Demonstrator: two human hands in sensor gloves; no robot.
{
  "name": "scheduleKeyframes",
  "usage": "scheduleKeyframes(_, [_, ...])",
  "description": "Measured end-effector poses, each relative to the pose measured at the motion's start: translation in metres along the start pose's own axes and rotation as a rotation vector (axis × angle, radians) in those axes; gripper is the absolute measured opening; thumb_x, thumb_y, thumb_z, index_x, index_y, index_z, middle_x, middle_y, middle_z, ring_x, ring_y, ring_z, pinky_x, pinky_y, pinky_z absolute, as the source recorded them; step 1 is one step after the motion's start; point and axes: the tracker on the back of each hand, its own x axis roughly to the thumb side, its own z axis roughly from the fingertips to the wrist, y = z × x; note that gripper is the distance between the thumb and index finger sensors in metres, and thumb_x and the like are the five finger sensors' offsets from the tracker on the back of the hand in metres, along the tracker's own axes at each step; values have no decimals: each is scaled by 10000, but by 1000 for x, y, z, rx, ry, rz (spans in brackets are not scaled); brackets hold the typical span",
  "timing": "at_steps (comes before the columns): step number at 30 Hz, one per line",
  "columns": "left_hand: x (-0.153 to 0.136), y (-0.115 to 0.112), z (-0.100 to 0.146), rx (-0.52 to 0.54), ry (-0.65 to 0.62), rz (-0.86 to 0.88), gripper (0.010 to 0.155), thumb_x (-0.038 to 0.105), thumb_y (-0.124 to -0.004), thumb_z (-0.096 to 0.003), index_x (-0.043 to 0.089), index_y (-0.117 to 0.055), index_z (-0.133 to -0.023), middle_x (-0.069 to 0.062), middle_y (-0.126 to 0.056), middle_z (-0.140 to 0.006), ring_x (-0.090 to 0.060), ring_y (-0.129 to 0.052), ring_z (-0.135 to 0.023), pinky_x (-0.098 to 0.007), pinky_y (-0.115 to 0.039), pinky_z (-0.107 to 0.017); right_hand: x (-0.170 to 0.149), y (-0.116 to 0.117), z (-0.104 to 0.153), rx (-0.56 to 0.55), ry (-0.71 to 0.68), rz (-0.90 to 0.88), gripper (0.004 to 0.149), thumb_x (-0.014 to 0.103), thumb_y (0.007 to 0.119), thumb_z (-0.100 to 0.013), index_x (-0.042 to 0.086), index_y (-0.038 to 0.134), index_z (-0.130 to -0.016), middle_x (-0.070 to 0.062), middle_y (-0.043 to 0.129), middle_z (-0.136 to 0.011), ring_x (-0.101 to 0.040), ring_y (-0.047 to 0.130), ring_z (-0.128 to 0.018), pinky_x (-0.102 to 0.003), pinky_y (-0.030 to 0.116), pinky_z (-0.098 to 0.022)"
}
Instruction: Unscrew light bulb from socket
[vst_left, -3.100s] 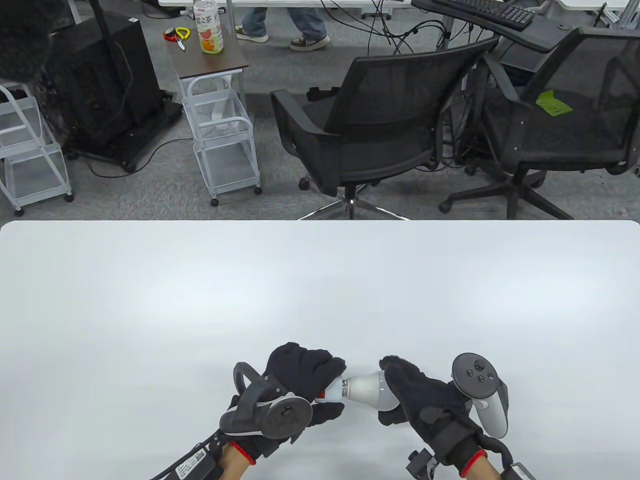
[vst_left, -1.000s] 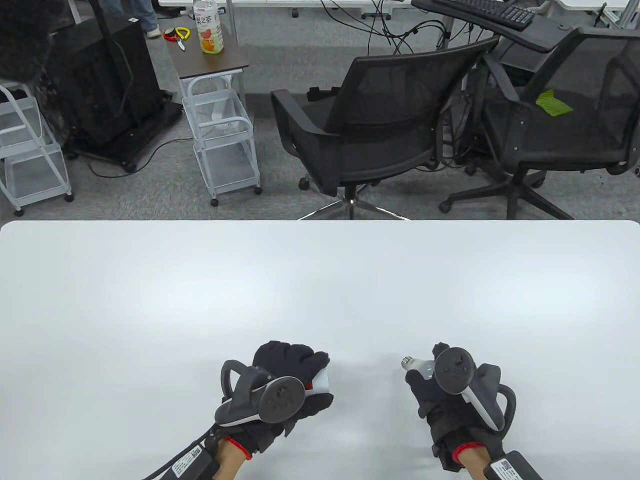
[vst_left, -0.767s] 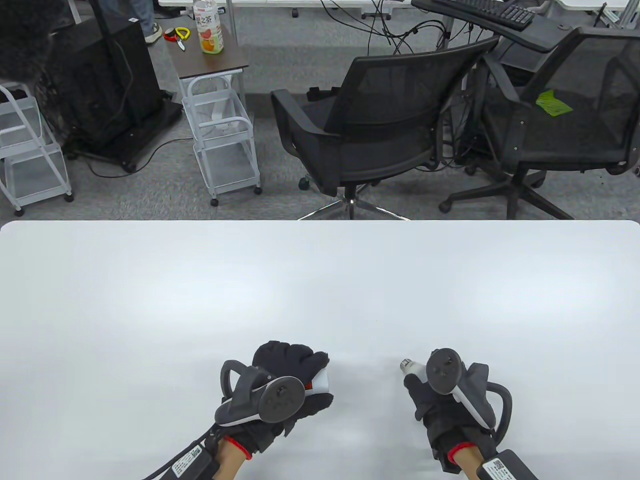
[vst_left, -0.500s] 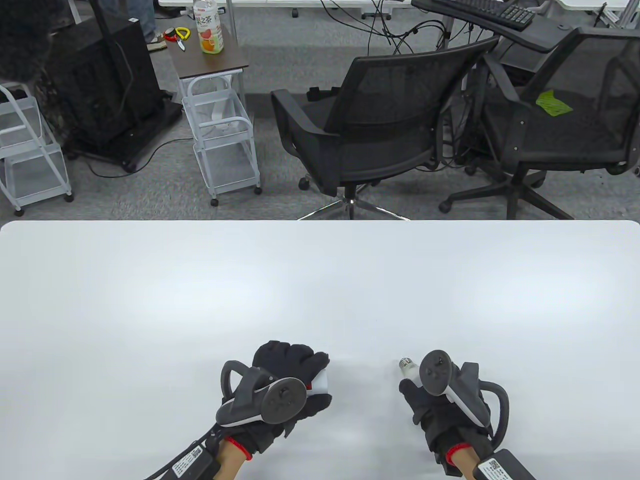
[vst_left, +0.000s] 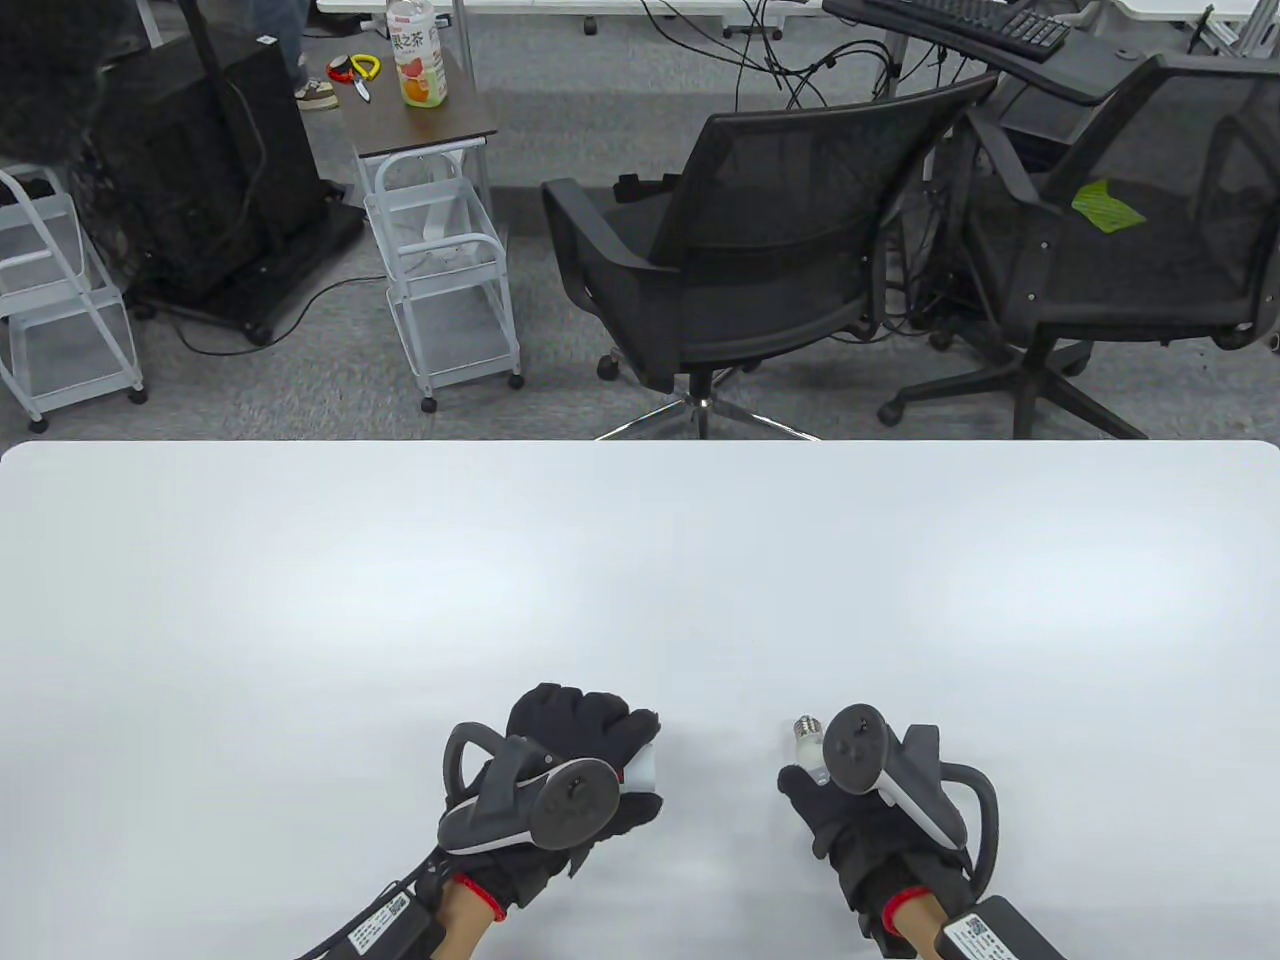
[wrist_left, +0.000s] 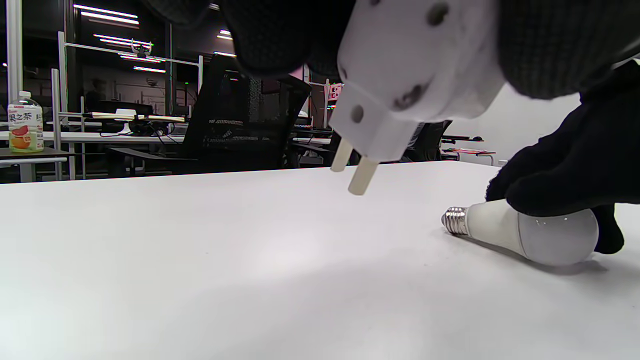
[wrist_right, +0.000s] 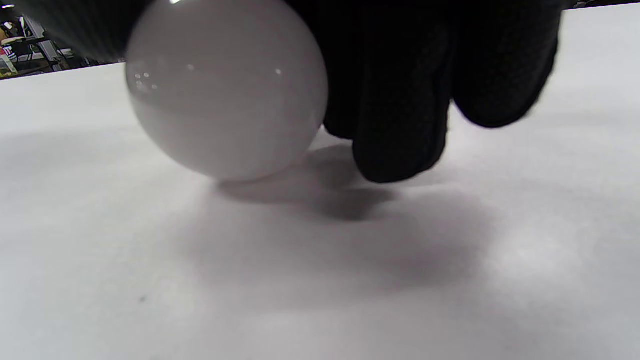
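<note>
Down on the white bench (vst_left: 640, 600), the right hand (vst_left: 870, 810) held the light bulb (wrist_left: 525, 235) on its side, fingers (wrist_right: 400, 100) curled over the globe and its screw base clear. Well apart, the left hand (vst_left: 560, 780) gripped the white socket (wrist_left: 415, 75), fingers wrapped around it, prongs just above the surface.

White bulb (wrist_left: 535, 236) with silver thread, white socket (wrist_left: 415, 75), black gloves (vst_left: 575, 730).

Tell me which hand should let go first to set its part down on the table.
Right. The right hand has the bulb lying on the table already, so it only needs to release. The left hand holds the socket up, prongs clear of the surface.
</note>
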Motion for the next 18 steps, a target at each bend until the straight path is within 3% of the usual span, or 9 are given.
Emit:
scheduleKeyframes(12, [-1,1,0,-2,16,-21,767,540,-975,-359,202,-797,-1024,-102,-780,-1014,-386,-830,-815,-667,-525,-740,0,-8,4,-46,5,24,879,764,622,-390,100,618,-965,-145,919,-775,-223,1044,-469,-499,863,-440])
scheduleKeyframes(18, [-13,1,1,13,110,23,756,511,-1015,-349,241,-803,-1022,-108,-787,-1026,-408,-817,-841,-678,-524,-738,-7,-24,11,-112,5,-45,882,756,631,-393,92,615,-973,-167,917,-780,-241,1040,-477,-511,855,-444])
